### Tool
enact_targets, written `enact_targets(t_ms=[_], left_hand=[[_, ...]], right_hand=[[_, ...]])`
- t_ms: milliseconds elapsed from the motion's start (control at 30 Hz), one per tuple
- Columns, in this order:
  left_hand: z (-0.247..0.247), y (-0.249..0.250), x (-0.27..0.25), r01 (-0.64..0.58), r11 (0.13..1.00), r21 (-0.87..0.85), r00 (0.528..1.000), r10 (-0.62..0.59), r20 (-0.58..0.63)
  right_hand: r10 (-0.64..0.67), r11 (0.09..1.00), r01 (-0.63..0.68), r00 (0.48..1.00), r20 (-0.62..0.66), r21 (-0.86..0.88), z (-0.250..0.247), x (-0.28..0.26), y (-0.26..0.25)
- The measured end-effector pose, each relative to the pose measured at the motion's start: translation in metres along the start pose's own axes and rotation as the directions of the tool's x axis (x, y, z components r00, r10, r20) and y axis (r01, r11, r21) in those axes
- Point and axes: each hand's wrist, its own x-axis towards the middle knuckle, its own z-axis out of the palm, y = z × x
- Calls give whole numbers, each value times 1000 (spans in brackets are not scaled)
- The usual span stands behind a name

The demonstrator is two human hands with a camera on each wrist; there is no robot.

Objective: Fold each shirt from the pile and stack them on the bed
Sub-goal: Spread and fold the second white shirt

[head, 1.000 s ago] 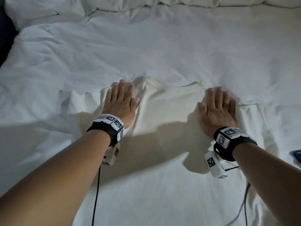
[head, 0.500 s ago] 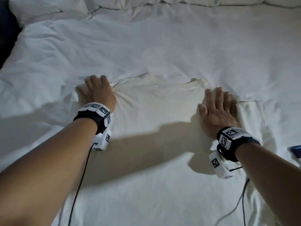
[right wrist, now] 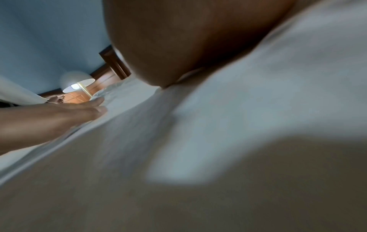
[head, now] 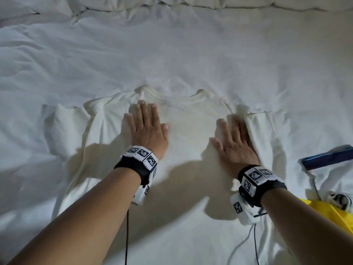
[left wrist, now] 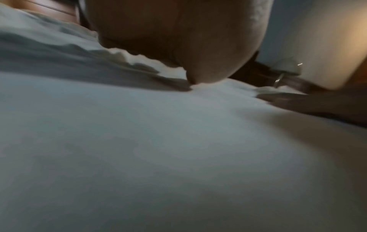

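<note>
A cream T-shirt (head: 189, 119) lies spread flat on the white bed (head: 172, 54), collar away from me. My left hand (head: 147, 127) lies palm down with straight fingers on the shirt's upper left chest, just below the collar. My right hand (head: 235, 138) lies flat on the upper right chest, its outer edge against a raised fold of cloth near the right sleeve (head: 267, 131). The left sleeve (head: 63, 127) is bunched out to the left. In both wrist views only the heel of each palm (left wrist: 188, 39) (right wrist: 188, 39) and blurred white cloth show.
A pile of other clothes sits at the right edge: a yellow garment (head: 332, 213) and a white one with a dark blue band (head: 328, 159). Pillows (head: 210, 2) line the far edge. Wrist-camera cables (head: 127, 236) trail toward me over the shirt.
My left hand has slid right, from the left shoulder back to the chest near the collar, fingers flat again. My right hand has shifted inward a little, and cloth has folded up beside it.
</note>
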Motion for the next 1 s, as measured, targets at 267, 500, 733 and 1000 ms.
enact_targets(t_ms=[267, 500, 733, 1000], left_hand=[[41, 147, -102, -287, 946, -154, 958, 285, -33], [49, 152, -102, -239, 968, -75, 971, 239, -10], [55, 150, -102, -246, 966, -79, 969, 246, -18], [46, 153, -108, -240, 971, -10, 970, 239, -48]], right_hand=[[201, 977, -124, 819, -538, 176, -32, -38, 68], [555, 660, -325, 819, -148, 677, -45, -21, 97], [570, 537, -368, 822, -4, 759, -51, -11, 101], [644, 551, -398, 762, -70, 734, -62, -51, 130]])
